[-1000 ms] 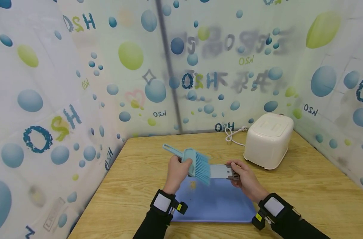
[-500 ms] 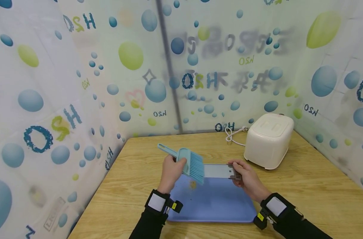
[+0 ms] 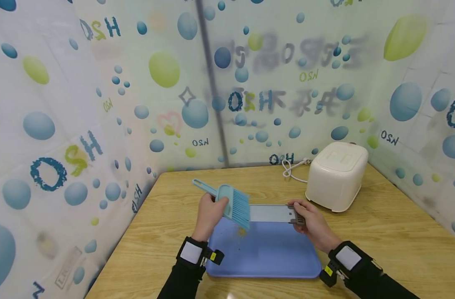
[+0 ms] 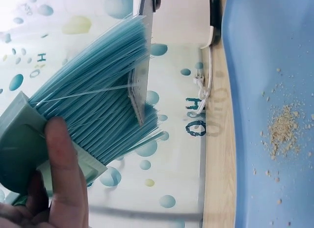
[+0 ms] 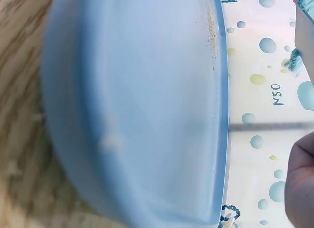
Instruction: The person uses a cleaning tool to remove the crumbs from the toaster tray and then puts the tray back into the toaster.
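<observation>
My left hand (image 3: pixel 208 216) grips a light-blue hand brush (image 3: pixel 237 208) by the base of its handle, thumb on the brush head. Its bristles (image 4: pixel 103 85) touch the near end of a flat metal crumb tray (image 3: pixel 270 213) in the left wrist view. My right hand (image 3: pixel 314 223) holds that crumb tray by its grey slotted end, thumb on top. Both are raised over the far part of a blue tray (image 3: pixel 268 255) on the table. A small heap of tan crumbs (image 4: pixel 284 129) lies in the blue tray. Only part of the right hand (image 5: pixel 301 184) shows in its wrist view.
A white toaster (image 3: pixel 337 176) stands at the back right of the wooden table (image 3: pixel 167 207). Its white cord (image 3: pixel 291 170) lies looped behind it. Curtain-like sheets (image 3: pixel 175 54) with printed dots surround the table on the left, back and right.
My left hand has drawn the brush to the left along the crumb tray, uncovering more of its metal surface. The right hand has shifted slightly to the right with the crumb tray.
</observation>
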Tool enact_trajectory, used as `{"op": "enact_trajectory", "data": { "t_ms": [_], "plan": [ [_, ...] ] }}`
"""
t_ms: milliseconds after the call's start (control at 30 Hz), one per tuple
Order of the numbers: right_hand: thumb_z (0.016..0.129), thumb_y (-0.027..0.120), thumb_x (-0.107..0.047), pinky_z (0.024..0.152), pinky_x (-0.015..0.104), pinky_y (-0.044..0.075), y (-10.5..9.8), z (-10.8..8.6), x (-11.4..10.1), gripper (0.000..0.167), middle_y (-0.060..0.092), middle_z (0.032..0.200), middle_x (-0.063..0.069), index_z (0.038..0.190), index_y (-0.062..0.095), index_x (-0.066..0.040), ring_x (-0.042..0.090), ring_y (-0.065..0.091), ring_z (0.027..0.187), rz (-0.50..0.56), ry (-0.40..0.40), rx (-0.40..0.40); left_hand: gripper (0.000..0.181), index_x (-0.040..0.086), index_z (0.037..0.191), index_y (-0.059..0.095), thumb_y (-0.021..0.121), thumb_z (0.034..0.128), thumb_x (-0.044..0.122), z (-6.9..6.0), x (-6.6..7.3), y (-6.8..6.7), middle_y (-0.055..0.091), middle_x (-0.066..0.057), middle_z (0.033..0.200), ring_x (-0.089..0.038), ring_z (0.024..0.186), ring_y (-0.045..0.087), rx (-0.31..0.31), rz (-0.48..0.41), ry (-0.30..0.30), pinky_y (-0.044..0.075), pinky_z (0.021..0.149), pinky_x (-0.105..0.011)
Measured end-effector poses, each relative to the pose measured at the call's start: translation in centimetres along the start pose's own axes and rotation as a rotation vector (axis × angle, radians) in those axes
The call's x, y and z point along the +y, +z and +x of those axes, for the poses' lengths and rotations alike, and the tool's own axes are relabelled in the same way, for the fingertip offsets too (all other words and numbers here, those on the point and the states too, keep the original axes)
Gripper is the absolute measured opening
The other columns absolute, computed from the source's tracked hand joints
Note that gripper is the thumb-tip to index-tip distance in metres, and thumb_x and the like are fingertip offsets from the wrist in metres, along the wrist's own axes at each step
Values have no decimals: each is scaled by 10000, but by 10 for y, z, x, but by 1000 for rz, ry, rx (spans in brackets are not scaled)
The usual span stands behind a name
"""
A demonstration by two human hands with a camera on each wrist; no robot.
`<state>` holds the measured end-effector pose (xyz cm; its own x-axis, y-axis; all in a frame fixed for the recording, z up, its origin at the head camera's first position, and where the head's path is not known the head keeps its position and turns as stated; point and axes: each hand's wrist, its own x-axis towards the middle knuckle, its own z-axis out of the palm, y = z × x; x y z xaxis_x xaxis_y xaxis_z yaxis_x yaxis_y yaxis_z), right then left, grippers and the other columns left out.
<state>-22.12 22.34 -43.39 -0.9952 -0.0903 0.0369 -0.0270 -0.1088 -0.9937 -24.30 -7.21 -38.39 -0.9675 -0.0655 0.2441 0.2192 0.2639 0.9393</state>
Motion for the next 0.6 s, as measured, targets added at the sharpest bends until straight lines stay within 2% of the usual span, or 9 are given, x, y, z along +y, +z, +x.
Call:
{"op": "enact_trajectory", "data": {
  "t_ms": [333,600],
  "plan": [
    [1107,393,-316,538,245,389,-3,0,0,292,503,1002,59,1222,548,-97,141,478,628,-7,-14,7,286,-62,1104,618,618,881,117,4,-5,-9,678,-153,963,-198,806,664,13,8,-8,541,671,-317],
    [1108,394,-314,537,243,389,-5,0,0,293,516,1015,56,1227,548,-96,136,483,628,-11,-10,3,280,-59,1106,622,621,890,121,4,-5,-13,670,-156,968,-200,804,635,15,17,-25,507,653,-308]
  ]
}}
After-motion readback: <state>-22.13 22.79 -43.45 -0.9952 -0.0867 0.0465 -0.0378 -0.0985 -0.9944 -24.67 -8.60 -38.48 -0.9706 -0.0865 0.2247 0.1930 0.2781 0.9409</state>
